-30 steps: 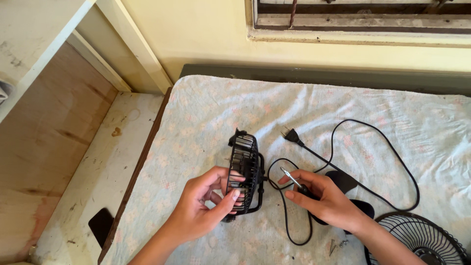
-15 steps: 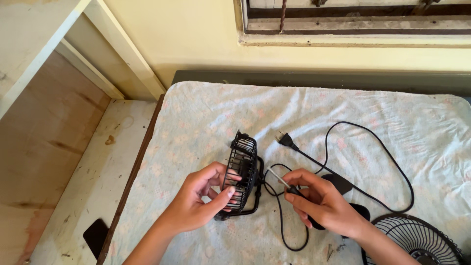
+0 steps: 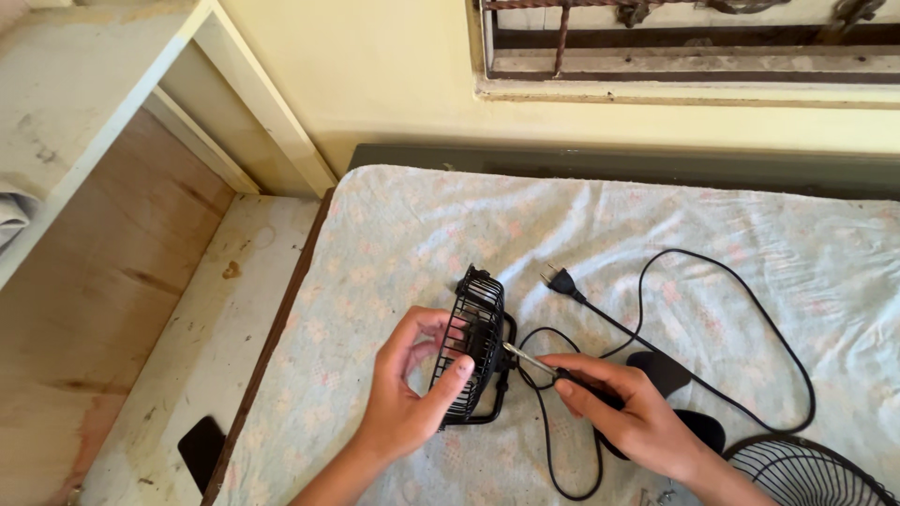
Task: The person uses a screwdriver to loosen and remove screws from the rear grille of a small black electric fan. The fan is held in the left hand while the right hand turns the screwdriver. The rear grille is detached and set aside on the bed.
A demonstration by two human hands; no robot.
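Near the front edge of the cloth-covered table (image 3: 422, 215), the person's left hand (image 3: 412, 394) grips a small black fan cage (image 3: 473, 347) stood on its edge, thumb curled over the front wires and fingers wrapped round the far side. The right hand (image 3: 628, 412) pinches the dark handle of a screwdriver (image 3: 539, 364) between thumb and fingers. A second ago the metal tip hung free in the air, pointing up and away from the cage; half a second ago it had tilted toward it. Now the tip touches the back of the cage at its hub, so the tool looks seated on a fastener there, though the screw itself is too small to make out.

A black power cord (image 3: 731, 309) loops across the cloth behind the hands, its plug (image 3: 561, 281) lying just beyond the cage. At the front right corner, a round wire grille (image 3: 806, 473) lies flat, partly cut off by the frame, with a dark fan blade (image 3: 661, 370) beside the right wrist.
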